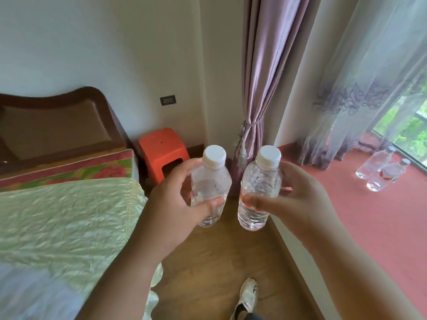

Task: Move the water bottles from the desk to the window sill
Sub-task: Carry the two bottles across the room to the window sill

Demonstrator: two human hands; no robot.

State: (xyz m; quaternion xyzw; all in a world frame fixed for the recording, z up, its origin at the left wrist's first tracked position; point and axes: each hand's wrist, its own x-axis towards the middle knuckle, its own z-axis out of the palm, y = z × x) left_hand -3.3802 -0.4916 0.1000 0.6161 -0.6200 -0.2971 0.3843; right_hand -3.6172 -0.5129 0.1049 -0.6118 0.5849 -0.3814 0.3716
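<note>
I hold two clear water bottles with white caps upright in front of me, above the wooden floor. My left hand [175, 199] grips the left bottle [211, 181] around its middle. My right hand [293, 195] grips the right bottle [261, 181] the same way. The two bottles are side by side, a small gap between them. To the right runs the pink window sill [369, 215]. Two more clear bottles [381, 172] stand on it near the window glass, one bearing a red label.
A bed with a pale green cover [64, 222] fills the left side, with a brown headboard behind. An orange plastic stool [161, 151] stands by the wall. A tied purple curtain [254, 100] and a sheer curtain [369, 88] hang over the sill. My shoe [248, 294] is on the floor below.
</note>
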